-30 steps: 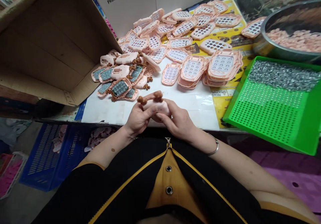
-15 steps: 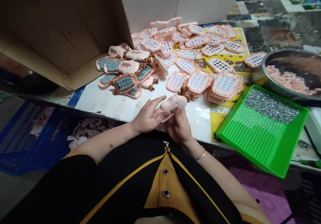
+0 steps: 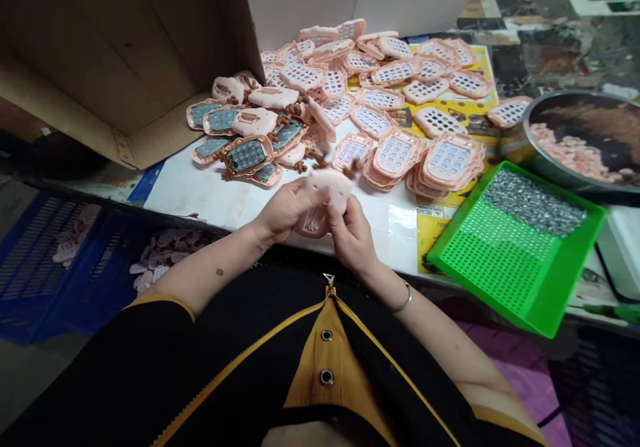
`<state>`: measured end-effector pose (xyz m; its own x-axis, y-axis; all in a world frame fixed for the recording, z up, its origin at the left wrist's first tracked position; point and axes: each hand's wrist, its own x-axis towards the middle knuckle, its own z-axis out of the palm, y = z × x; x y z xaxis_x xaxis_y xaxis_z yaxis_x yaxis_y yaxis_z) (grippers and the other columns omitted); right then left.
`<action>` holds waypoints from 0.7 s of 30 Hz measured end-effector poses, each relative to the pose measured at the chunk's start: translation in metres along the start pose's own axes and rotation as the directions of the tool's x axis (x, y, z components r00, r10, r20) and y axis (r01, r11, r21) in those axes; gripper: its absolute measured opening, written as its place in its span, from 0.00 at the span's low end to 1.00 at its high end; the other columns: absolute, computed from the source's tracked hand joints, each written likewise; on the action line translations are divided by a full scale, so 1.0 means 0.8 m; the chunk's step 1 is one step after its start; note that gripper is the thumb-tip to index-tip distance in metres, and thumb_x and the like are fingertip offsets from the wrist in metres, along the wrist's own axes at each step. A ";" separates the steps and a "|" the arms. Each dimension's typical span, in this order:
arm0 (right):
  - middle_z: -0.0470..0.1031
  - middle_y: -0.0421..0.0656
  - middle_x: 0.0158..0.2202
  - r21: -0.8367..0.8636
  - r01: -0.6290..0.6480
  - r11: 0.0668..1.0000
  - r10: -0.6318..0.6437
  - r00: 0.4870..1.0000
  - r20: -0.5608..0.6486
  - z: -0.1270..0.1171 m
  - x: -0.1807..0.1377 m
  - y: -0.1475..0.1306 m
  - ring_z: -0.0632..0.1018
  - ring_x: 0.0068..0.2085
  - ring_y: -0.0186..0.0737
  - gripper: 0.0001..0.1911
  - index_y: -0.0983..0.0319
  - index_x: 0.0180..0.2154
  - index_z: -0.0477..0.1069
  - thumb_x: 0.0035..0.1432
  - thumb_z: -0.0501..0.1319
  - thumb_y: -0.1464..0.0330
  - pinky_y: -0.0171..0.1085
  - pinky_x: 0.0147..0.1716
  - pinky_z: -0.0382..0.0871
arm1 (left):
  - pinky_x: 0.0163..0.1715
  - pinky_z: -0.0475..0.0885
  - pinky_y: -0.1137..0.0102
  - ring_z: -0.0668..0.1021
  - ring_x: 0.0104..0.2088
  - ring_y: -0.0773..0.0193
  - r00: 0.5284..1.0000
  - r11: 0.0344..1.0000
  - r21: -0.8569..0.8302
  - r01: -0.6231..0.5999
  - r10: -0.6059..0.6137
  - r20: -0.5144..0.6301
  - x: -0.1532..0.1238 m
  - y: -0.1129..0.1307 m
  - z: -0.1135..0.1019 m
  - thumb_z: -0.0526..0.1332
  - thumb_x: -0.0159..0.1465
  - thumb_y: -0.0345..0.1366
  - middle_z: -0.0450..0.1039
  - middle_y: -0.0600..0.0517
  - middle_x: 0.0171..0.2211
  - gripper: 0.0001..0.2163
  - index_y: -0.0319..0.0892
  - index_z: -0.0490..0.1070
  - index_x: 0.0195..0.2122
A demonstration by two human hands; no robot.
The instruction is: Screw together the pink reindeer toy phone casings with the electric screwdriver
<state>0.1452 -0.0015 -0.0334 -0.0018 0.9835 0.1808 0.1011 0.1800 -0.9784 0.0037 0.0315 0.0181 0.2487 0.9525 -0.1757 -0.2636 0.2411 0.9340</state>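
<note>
Your left hand and right hand both grip one pink casing — its brown knobs pointing away from you — near the front edge of the white sheet, just before the heaped casings.

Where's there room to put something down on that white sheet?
Beside the right hand, in front of the stacked pink frames and left of the yellow sheet. Another free patch lies between the cardboard box, circuit-board pile and left hand. Farther back, loose pink frames crowd together.

The held shell is pale pink, its blurred knobs apparently brown.
</note>
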 end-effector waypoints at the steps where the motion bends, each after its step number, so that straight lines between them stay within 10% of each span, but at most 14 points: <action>1: 0.80 0.46 0.40 -0.107 0.059 0.992 -0.054 0.997 0.047 -0.001 0.001 -0.003 0.79 0.38 0.45 0.30 0.59 0.48 0.69 0.59 0.59 0.40 0.42 0.38 0.75 | 0.48 0.76 0.62 0.82 0.41 0.56 1.000 0.990 -0.140 0.021 -0.022 -0.010 0.001 0.002 0.000 0.76 0.51 0.52 0.83 0.48 0.38 0.23 0.40 0.79 0.40; 6: 0.82 0.50 0.41 -0.201 0.182 0.963 -0.146 0.972 0.183 0.002 -0.006 -0.016 0.82 0.37 0.48 0.25 0.60 0.52 0.67 0.67 0.54 0.47 0.42 0.34 0.75 | 0.58 0.73 0.59 0.76 0.61 0.51 0.997 0.901 -0.432 0.030 -0.056 -0.048 -0.002 0.008 0.002 0.66 0.65 0.52 0.80 0.50 0.53 0.18 0.46 0.77 0.48; 10: 0.82 0.50 0.43 -0.025 0.194 0.981 -0.191 0.977 0.095 0.007 -0.011 -0.016 0.82 0.37 0.46 0.24 0.59 0.54 0.66 0.65 0.58 0.50 0.43 0.36 0.77 | 0.56 0.74 0.60 0.78 0.59 0.52 0.996 0.910 -0.414 0.030 -0.061 -0.061 -0.003 0.009 0.017 0.61 0.68 0.51 0.80 0.51 0.52 0.16 0.47 0.77 0.49; 13: 0.80 0.40 0.31 0.311 -0.071 0.948 0.030 0.990 0.134 0.002 -0.009 -0.017 0.78 0.25 0.39 0.27 0.57 0.53 0.65 0.59 0.65 0.51 0.38 0.26 0.75 | 0.45 0.78 0.63 0.84 0.44 0.55 0.982 0.933 -0.340 0.117 -0.160 -0.099 0.002 0.008 0.032 0.62 0.67 0.50 0.82 0.49 0.41 0.16 0.43 0.77 0.45; 17: 0.72 0.33 0.17 0.635 -0.496 0.592 0.300 0.867 0.397 -0.022 -0.005 -0.015 0.70 0.15 0.34 0.23 0.59 0.44 0.67 0.53 0.67 0.52 0.32 0.15 0.67 | 0.30 0.76 0.63 0.78 0.23 0.59 0.929 0.896 -0.256 0.363 -0.371 0.018 0.012 -0.001 0.046 0.63 0.64 0.51 0.77 0.49 0.26 0.18 0.39 0.75 0.39; 21: 0.70 0.32 0.15 0.689 -0.565 0.454 0.366 0.823 0.434 -0.048 -0.015 -0.011 0.68 0.13 0.30 0.21 0.59 0.34 0.66 0.51 0.67 0.51 0.29 0.13 0.64 | 0.32 0.75 0.68 0.78 0.26 0.63 0.936 0.898 -0.279 0.341 -0.351 0.015 0.020 -0.016 0.060 0.65 0.61 0.44 0.76 0.51 0.26 0.12 0.39 0.72 0.34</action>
<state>0.1823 -0.0152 -0.0231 -0.3961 0.8829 -0.2523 -0.6389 -0.4624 -0.6149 0.0557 0.0350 0.0183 0.3394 0.8046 -0.4872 -0.4116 0.5928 0.6922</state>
